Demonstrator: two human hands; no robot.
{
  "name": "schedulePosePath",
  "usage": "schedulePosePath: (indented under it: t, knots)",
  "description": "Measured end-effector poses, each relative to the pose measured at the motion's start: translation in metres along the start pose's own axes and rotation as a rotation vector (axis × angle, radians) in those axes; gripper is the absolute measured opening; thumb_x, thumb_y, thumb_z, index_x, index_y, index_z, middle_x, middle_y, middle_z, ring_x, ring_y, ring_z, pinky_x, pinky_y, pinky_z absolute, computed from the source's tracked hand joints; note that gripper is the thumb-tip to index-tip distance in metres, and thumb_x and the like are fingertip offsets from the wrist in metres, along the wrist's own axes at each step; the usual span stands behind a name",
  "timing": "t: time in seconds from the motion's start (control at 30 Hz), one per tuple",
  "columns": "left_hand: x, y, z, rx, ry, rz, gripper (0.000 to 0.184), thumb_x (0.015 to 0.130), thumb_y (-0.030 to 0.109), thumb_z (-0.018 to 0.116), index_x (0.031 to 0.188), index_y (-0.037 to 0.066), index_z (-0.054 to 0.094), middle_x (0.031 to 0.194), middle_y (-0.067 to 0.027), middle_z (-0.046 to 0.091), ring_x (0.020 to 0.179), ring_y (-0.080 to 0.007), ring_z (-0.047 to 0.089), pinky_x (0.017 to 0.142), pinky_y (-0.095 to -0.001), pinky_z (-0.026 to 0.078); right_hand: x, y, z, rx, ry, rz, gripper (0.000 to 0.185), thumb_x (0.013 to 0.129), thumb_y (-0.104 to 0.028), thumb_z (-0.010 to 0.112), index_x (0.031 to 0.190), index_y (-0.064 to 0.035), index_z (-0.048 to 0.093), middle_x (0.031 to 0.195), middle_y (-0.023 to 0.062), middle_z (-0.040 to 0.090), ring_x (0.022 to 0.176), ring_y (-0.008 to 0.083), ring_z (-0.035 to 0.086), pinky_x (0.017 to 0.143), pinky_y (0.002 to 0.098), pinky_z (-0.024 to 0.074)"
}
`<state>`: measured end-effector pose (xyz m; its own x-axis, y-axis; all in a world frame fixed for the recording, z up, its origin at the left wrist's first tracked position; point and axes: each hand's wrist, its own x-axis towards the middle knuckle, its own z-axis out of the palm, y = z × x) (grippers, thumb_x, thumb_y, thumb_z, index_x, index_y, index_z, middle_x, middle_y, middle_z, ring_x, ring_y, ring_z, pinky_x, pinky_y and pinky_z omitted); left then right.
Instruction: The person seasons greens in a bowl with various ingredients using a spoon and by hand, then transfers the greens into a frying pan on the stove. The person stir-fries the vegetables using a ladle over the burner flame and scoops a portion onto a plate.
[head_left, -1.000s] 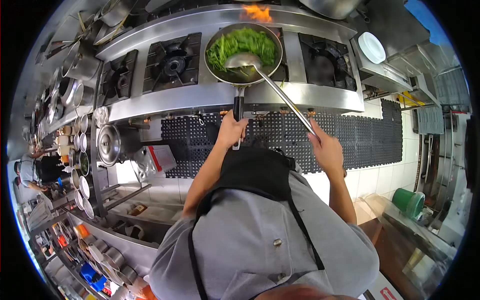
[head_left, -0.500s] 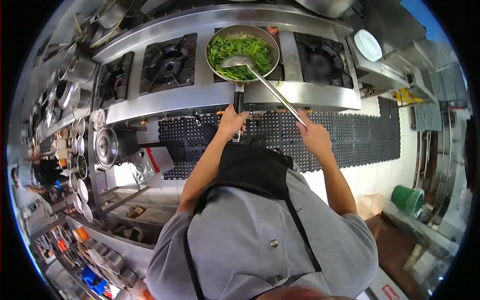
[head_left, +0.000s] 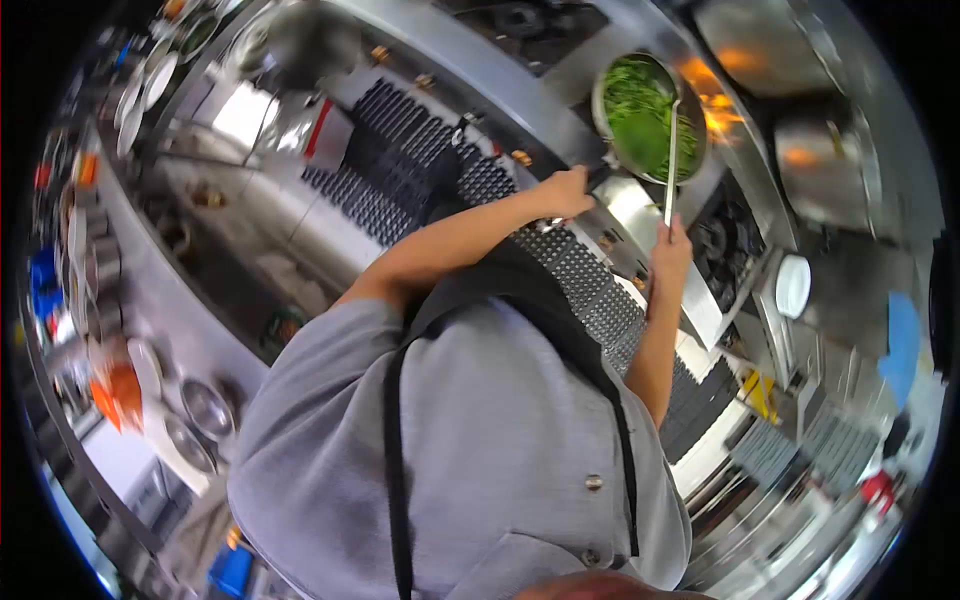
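My left hand is closed around the black handle of a frying pan at the upper right. Leafy chopped greens fill the pan, partly blurred. In my right hand is the long metal shaft of a ladle, which reaches up over the pan's right side. Its head is hard to make out against the far rim. Orange flames flare just past the pan's far right edge.
A steel stove with burners runs along the top and right. Large metal pots stand behind the flames. A white plate stack lies farther right. Black perforated matting covers the floor, and a steel counter is at left.
The view has turned, so pan and hands appear farther right. Flames now show beside the pan. The ladle's shaft stands more upright, its head farther up the pan. Both hands keep their holds.
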<state>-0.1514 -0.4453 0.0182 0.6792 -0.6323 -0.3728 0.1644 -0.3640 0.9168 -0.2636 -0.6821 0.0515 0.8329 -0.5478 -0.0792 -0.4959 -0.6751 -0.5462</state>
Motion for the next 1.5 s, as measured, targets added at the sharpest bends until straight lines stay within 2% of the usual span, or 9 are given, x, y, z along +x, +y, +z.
schedulePosePath:
  t: [0.27,0.43,0.57,0.63,0.7,0.77,0.87,1.13,1.5]
  knots:
    - [0.001,0.001,0.003,0.026,0.008,-0.05,0.041,0.092,0.022,0.061,0.111,-0.009,0.043,0.069,-0.0183,0.067,0.055,-0.0272,0.068,0.053,-0.0395,0.055,-0.033,0.023,-0.128,-0.986,0.212,-0.412,0.045,0.098,-0.046,0.058,0.141,-0.0337,0.055,0.072,0.0114,0.067,0.057,0.035,0.063,0.049,0.0473,0.0461]
    - [-0.004,0.006,-0.001,-0.022,-0.029,-0.08,0.04,0.092,0.023,0.061,0.111,-0.008,0.044,0.069,-0.0181,0.066,0.053,-0.0261,0.066,0.053,-0.0397,0.054,-0.07,0.032,-0.142,-0.436,0.235,-0.411,0.043,0.1,-0.029,0.062,0.141,-0.0175,0.058,0.064,0.0049,0.059,0.049,0.0167,0.055,0.045,0.0362,0.0422]
    - [-0.004,0.008,0.001,-0.001,-0.015,-0.099,0.045,0.09,0.026,0.062,0.114,-0.009,0.047,0.078,-0.0239,0.069,0.06,-0.0293,0.069,0.062,-0.0424,0.056,-0.077,0.037,-0.094,0.441,-0.153,0.45,0.047,0.099,-0.027,0.061,0.139,-0.0028,0.056,0.066,0.0012,0.058,0.053,0.0114,0.048,0.05,0.0289,0.0425]
    - [0.008,-0.002,0.011,0.122,0.04,-0.044,0.054,0.086,0.03,0.066,0.118,-0.011,0.048,0.089,-0.0287,0.07,0.07,-0.0346,0.072,0.071,-0.0453,0.057,-0.06,0.06,-0.048,-0.174,-0.027,0.011,0.046,0.099,-0.028,0.061,0.138,-0.0048,0.057,0.069,0.0032,0.062,0.057,0.0123,0.056,0.053,0.0297,0.0456]
    - [0.02,-0.024,0.021,0.196,0.129,0.11,0.06,0.085,0.032,0.068,0.12,-0.012,0.046,0.085,-0.0302,0.068,0.066,-0.0367,0.071,0.07,-0.0455,0.057,-0.067,0.017,-0.036,-0.371,0.116,-0.013,0.043,0.099,-0.025,0.06,0.137,-0.0049,0.059,0.076,0.0097,0.068,0.061,0.0169,0.061,0.056,0.0323,0.0473]
    - [0.017,-0.017,0.015,0.088,0.063,-0.003,0.056,0.087,0.028,0.068,0.119,-0.012,0.043,0.082,-0.0288,0.066,0.06,-0.0317,0.069,0.059,-0.043,0.056,-0.073,0.015,-0.034,-0.2,0.192,-0.065,0.043,0.099,-0.025,0.059,0.136,-0.004,0.059,0.087,0.0175,0.073,0.07,0.0264,0.068,0.064,0.0366,0.0504]
    - [0.005,0.0,0.003,-0.067,-0.02,-0.078,0.051,0.09,0.023,0.067,0.117,-0.011,0.041,0.078,-0.0234,0.064,0.054,-0.0251,0.065,0.048,-0.0383,0.052,-0.094,0.022,-0.042,0.126,0.094,0.201,0.044,0.099,-0.026,0.059,0.137,-0.0042,0.058,0.071,0.0154,0.062,0.058,0.0179,0.054,0.055,0.0374,0.0444]
    - [0.007,0.009,0.0,-0.075,-0.002,-0.121,0.048,0.088,0.021,0.067,0.118,-0.01,0.045,0.075,-0.0154,0.061,0.052,-0.018,0.06,0.047,-0.0333,0.05,-0.076,-0.012,-0.006,-0.191,0.216,0.146,0.045,0.099,-0.029,0.059,0.141,-0.0147,0.055,0.077,0.0242,0.066,0.074,0.0446,0.065,0.068,0.0476,0.0495]
    - [0.014,0.025,-0.004,-0.135,-0.073,-0.106,0.035,0.089,0.016,0.067,0.107,-0.003,0.044,0.07,-0.0085,0.055,0.049,-0.0148,0.055,0.039,-0.0317,0.044,-0.115,-0.037,-0.065,0.087,-0.126,0.203,0.047,0.097,-0.017,0.061,0.143,-0.01,0.053,0.113,0.0182,0.071,0.083,0.0215,0.067,0.079,0.031,0.0499]
